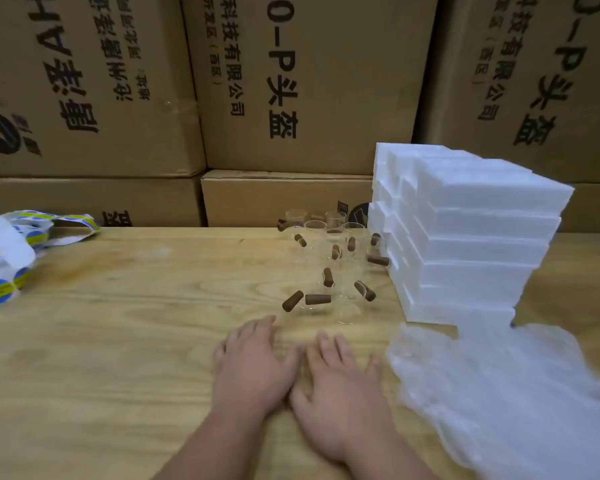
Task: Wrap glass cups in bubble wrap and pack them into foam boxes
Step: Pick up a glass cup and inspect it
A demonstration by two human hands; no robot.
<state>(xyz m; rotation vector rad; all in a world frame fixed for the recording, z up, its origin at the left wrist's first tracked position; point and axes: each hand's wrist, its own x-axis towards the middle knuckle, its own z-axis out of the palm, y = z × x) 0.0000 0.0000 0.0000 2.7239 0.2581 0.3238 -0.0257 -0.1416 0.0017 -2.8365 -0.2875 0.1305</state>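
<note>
Several clear glass cups (329,268) with brown wooden handles stand clustered on the wooden table (136,323). To their right rises a stack of white foam boxes (465,237). A pile of bubble wrap (499,386) lies in front of the stack, at the right. My left hand (253,365) and my right hand (340,379) rest flat on the table side by side, palms down with fingers straight, just in front of the cups. Neither hand holds anything.
Strips of round blue and yellow stickers (18,251) lie at the table's left edge. Large cardboard cartons (291,81) are stacked as a wall right behind the table.
</note>
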